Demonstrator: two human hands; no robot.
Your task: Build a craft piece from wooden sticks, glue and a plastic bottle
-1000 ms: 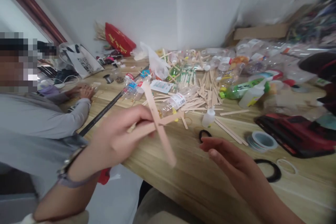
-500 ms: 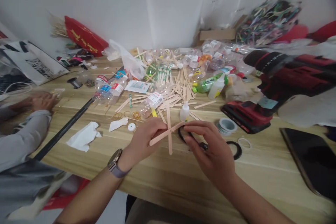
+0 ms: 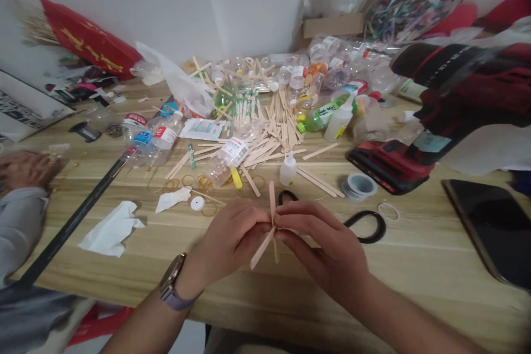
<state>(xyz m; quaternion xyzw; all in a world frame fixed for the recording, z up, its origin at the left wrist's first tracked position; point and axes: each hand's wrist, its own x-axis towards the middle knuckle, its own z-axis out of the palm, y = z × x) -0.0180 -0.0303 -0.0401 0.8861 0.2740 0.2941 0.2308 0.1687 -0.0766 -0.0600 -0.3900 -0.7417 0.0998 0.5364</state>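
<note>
Crossed wooden craft sticks (image 3: 263,247) are held up over the table, pinched between both hands. My left hand (image 3: 234,229), with a watch on its wrist, closes on them from the left. From the right, my right hand (image 3: 326,238) grips the same sticks near the crossing, its fingertips almost meeting the left ones. The crossing point itself is partly covered by fingers. Black-handled scissors (image 3: 375,227) lie beneath and behind my right hand, partly hidden. A small white glue bottle (image 3: 287,169) stands just beyond my hands.
Loose craft sticks (image 3: 284,116) and plastic bottles (image 3: 232,149) crowd the table's back. A red cordless drill (image 3: 452,116) and a phone (image 3: 485,227) are at right, by a spool (image 3: 359,185). A long dark rod (image 3: 78,215) lies left, near another person's hands (image 3: 29,168).
My right hand has moved from beside the scissors onto the crossed sticks, and now both hands hold them. The sticks have turned. The camera view has shifted slightly.
</note>
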